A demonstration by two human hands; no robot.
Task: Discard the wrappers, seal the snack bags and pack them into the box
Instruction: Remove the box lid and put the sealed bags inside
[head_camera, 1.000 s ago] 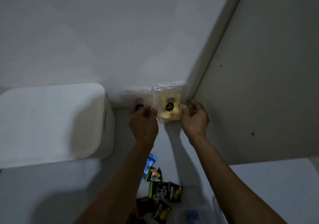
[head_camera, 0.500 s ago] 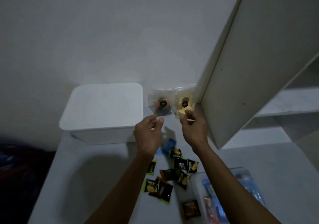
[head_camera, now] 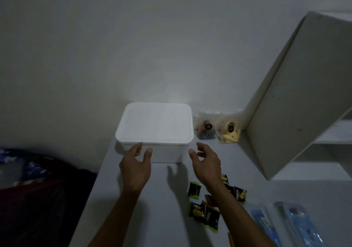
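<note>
A white box with its lid on stands at the back of the grey table, against the wall. To its right two clear snack bags stand upright: one with dark pieces, one with yellow pieces. My left hand hovers just in front of the box's near left edge, fingers apart and empty. Level with the box's near right corner, my right hand is spread and holds nothing. Several small black and green snack packets lie scattered under my right forearm.
A white shelf panel leans up at the right, with shelves behind it. Blue clear packages lie at the table's near right. Dark cloth sits off the table's left edge.
Both hands let go of the yellow snack bag, left it upright by the shelf panel, and moved left and back toward the box. The view pulled back and swung left.
</note>
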